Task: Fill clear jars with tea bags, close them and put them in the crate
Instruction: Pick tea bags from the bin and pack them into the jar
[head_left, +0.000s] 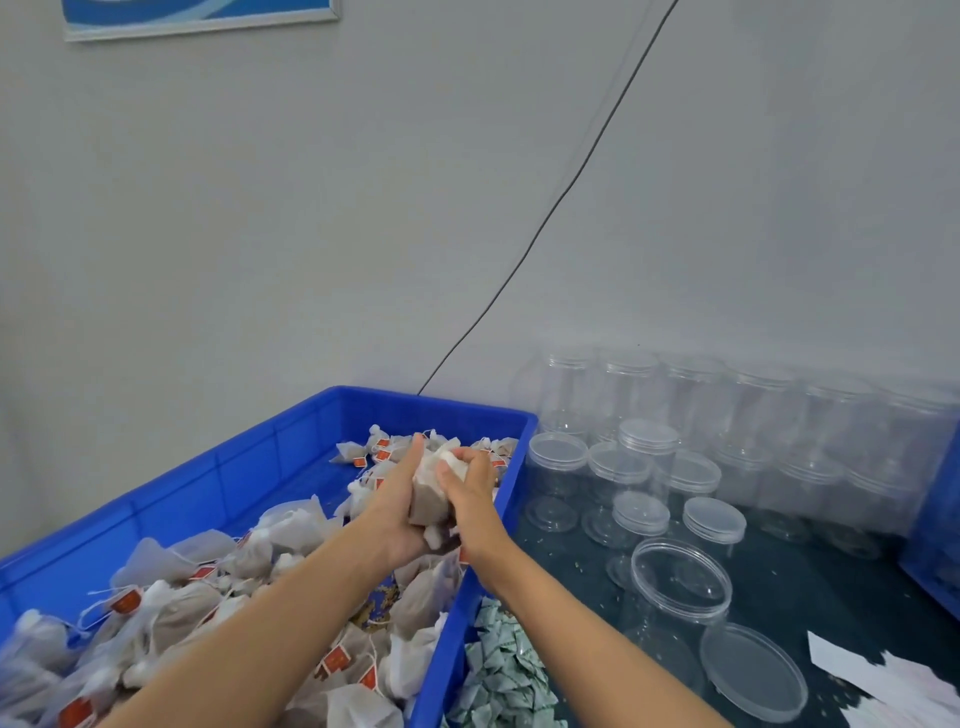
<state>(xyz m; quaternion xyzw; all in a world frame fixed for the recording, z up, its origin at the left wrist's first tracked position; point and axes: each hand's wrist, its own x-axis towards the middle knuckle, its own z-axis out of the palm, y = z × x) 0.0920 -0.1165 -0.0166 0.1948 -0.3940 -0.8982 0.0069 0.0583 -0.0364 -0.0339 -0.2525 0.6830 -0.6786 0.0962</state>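
- The blue crate (249, 467) fills the lower left; its far rim runs close to the grey wall, and its right rim stands between the tea bags and the jars.
- Loose tea bags (171, 592) with red tags cover most of the crate floor; a bare blue patch shows near the far left corner.
- Both hands meet above the crate's far right corner, just inside the right rim.
- The left hand (400, 499) cups a bunch of tea bags (428, 493) from the left, its fingers lying along the bunch.
- The right hand (470, 493) presses the same bunch from the right, fingers curled over its top.
- The open jar (680, 587) stands on the dark table right of the crate, near the right forearm, with open table between them.
- Its lid (753, 670) lies flat just beside it, toward the near edge.
- Lidded empty jars (649, 467) crowd the table behind, reaching the wall.
- Small folded packets (498, 670) lie heaped against the crate's right wall.
- White paper (883, 675) lies at the lower right.
- A black cable (545, 218) slants down the wall behind the crate.
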